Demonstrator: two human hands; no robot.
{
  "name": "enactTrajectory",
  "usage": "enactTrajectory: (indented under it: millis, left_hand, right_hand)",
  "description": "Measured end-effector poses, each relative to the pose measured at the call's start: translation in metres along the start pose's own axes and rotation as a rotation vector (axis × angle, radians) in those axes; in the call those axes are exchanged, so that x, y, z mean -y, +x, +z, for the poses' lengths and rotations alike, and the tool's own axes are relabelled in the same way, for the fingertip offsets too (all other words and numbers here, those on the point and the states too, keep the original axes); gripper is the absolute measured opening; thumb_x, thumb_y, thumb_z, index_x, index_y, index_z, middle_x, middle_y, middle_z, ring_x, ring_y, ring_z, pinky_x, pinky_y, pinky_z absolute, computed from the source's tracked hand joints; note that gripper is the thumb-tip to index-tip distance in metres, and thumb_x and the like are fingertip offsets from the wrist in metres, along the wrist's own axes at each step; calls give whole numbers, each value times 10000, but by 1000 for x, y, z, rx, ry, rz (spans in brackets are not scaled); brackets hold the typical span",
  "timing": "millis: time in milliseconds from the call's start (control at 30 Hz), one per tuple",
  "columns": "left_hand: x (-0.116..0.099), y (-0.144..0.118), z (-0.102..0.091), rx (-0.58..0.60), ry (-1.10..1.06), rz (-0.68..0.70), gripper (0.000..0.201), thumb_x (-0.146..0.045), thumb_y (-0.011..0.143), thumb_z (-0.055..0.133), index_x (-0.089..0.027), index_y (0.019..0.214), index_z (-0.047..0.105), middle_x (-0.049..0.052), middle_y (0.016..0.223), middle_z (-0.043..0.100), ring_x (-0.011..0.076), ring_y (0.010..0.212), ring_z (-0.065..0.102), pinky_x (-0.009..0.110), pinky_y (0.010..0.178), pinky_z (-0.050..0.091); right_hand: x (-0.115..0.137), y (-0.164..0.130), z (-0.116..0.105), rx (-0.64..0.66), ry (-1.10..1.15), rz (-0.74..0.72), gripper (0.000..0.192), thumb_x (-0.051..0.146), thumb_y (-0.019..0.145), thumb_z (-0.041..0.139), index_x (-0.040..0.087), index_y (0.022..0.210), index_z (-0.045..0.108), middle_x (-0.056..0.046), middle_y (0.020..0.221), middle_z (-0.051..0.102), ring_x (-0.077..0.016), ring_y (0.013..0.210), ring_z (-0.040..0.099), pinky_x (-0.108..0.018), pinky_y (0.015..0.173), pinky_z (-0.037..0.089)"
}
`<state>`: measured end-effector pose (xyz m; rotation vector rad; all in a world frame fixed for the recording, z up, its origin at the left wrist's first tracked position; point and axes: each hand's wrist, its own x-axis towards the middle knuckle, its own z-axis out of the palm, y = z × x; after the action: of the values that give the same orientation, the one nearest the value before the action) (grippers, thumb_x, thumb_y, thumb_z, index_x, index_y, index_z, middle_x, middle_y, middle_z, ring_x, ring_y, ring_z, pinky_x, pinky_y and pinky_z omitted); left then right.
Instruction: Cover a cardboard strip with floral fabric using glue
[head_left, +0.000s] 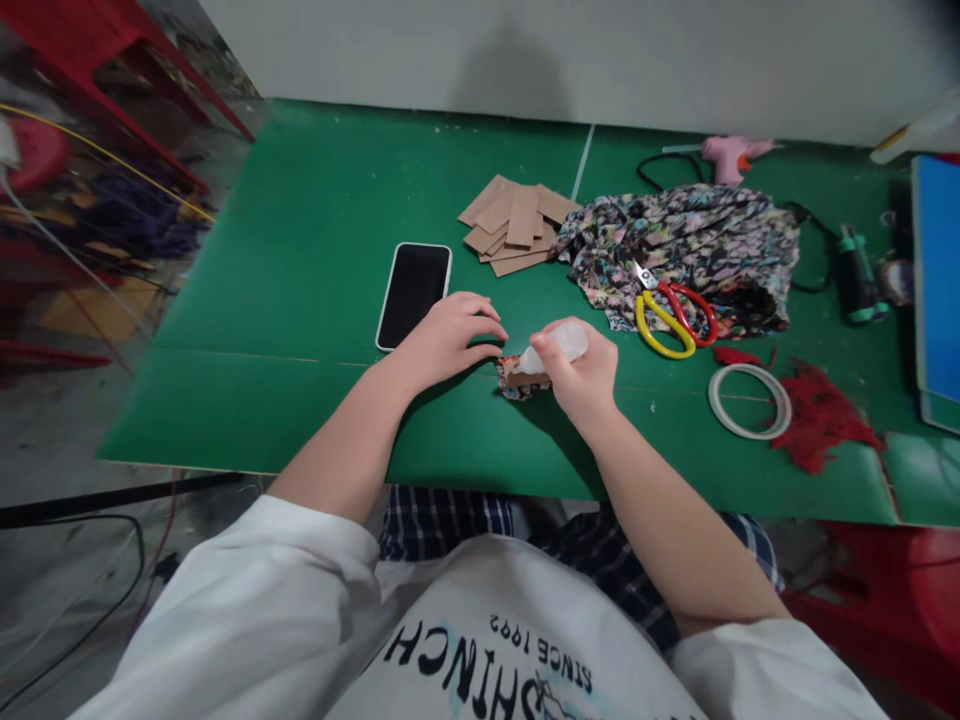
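Clear bottle in curled right hand

Brightness: moderate and even, indoor light across the green table.
Source: overhead, slightly behind the person.
Shadows: a soft head shadow on the wall; dark patches under the left hand and right hand.
Glare: faint sheen on the phone.
Blur: left edge smeared.
Distortion: wide-angle bending, corners darkened.

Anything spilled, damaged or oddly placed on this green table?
Nothing looks spilled or broken. The yellow-and-red-handled scissors lie on the crumpled floral fabric, and frayed red scraps are scattered beside the white tape ring. The right hand holds a small translucent squeeze bottle.
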<state>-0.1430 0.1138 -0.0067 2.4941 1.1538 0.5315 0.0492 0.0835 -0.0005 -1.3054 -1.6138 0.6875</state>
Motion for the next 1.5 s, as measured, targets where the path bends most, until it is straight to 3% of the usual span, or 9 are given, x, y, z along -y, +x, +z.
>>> enactTrajectory:
  millis: [667, 1033, 1233, 1367, 1500]
  left_hand:
    - [-8, 2, 9, 19, -47, 5, 205, -367, 845, 529, -220, 845, 672, 41, 983, 589, 203, 1009, 521, 350, 910, 363]
    - [-11, 1, 12, 73, -50, -40, 137, -297, 829, 545, -232, 876, 657, 38, 1048, 559, 229, 1080, 482, 495, 1014, 244]
    - [-12, 2, 11, 75, -65, -56, 131, -287, 830, 542, -229, 858, 656, 40, 1041, 559, 230, 1077, 488, 517, 1016, 241]
    - [-12, 2, 11, 80, -81, -53, 120, -309, 815, 575, -238, 845, 666, 38, 1043, 556, 234, 1073, 493, 528, 1015, 233]
    - [-13, 3, 9, 95, -98, -58, 115, -322, 805, 594, -247, 839, 674, 33, 1035, 560, 228, 1080, 487, 516, 1024, 221]
  right_hand:
    - [1, -5, 3, 28, -74, -103, 350, 546, 752, 553, 216, 635, 570, -6, 626, 636, -139, 575, 582, -270, 593, 467]
    - [2, -6, 3, 37, -128, -165, 347, 534, 769, 538, 217, 629, 573, -14, 643, 652, -138, 585, 592, -269, 598, 472]
    - [2, -8, 2, 55, -130, -208, 336, 507, 780, 536, 222, 604, 564, -3, 604, 632, -131, 559, 576, -265, 576, 465]
    - [2, -8, -1, 47, -48, -147, 306, 496, 762, 559, 221, 629, 566, -7, 632, 625, -137, 586, 576, -280, 595, 473]
    - [-4, 0, -6, -18, 216, -23, 280, 480, 770, 545, 216, 676, 549, -22, 725, 603, -154, 681, 585, -313, 655, 490]
